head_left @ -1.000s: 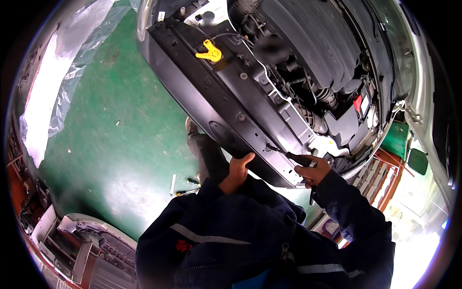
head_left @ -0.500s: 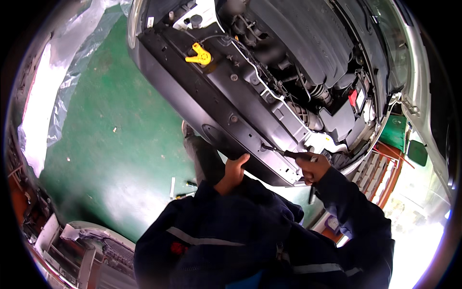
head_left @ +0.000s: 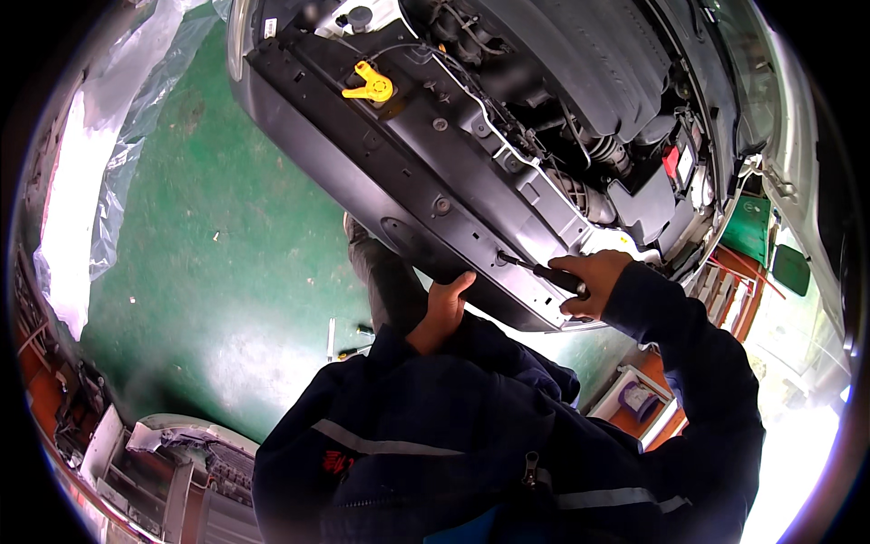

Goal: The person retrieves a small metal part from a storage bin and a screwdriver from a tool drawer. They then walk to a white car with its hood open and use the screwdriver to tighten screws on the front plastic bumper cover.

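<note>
A dark bumper (head_left: pixel 313 168) runs diagonally across the front of a car with its hood up. My right hand (head_left: pixel 594 281) is closed on the black handle of a screwdriver (head_left: pixel 551 274). Its thin shaft slants left, and the tip is at a round fastener (head_left: pixel 501 258) in the black panel (head_left: pixel 408 170) along the bumper's top. My left hand (head_left: pixel 446 308) rests against the bumper's front edge, left of the screwdriver. The thumb is stretched out and spread; the other fingers are mostly hidden.
A yellow plastic piece (head_left: pixel 369 83) sits on the panel. Beyond lies the engine cover (head_left: pixel 580 63). Loose tools (head_left: pixel 353 352) lie on the green floor (head_left: pixel 213 245). Removed car parts (head_left: pixel 195 440) stand lower left, plastic sheeting (head_left: pixel 118 154) upper left, a green bin (head_left: pixel 748 227) at right.
My right hand's grip has turned on the handle, with a finger now stretched along it; the elbow has swung out to the right. The screwdriver tip stays at the fastener. My view has shifted slightly.
</note>
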The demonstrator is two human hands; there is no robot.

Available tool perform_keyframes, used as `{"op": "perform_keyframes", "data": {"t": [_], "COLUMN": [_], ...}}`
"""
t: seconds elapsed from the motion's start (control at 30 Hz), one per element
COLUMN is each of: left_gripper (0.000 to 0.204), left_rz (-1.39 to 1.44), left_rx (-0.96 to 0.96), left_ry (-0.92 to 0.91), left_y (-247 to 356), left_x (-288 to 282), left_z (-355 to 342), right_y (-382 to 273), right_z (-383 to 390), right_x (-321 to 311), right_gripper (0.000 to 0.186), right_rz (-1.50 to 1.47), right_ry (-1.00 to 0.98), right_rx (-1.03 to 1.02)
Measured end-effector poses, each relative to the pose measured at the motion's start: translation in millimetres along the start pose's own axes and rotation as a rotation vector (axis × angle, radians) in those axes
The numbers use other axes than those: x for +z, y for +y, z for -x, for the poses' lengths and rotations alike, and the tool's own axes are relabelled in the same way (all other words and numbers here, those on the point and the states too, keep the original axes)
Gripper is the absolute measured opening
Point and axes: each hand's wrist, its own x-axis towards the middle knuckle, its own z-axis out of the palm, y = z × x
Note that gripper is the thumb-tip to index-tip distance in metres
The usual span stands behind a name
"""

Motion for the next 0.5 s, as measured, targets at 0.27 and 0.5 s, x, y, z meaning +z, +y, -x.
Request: {"op": "perform_keyframes", "data": {"t": [0.27, 0.5], "left_gripper": [0.042, 0.036], "left_rz": [0.571, 0.464], "left_rx": [-0.342, -0.258], "left_ry": [0.1, 0.077], "left_y": [2.0, 6.8], "left_x": [9.0, 6.8], "left_z": [-0.4, 0.6], "right_y": [7.1, -7.7], "right_z": [5.1, 8.4], "right_x": [35.0, 28.0], "right_gripper": [0.063, 0.064], "right_rz": [-0.863, -0.387], "right_ry": [0.086, 0.124], "right_rx": [0.398, 0.082]}}
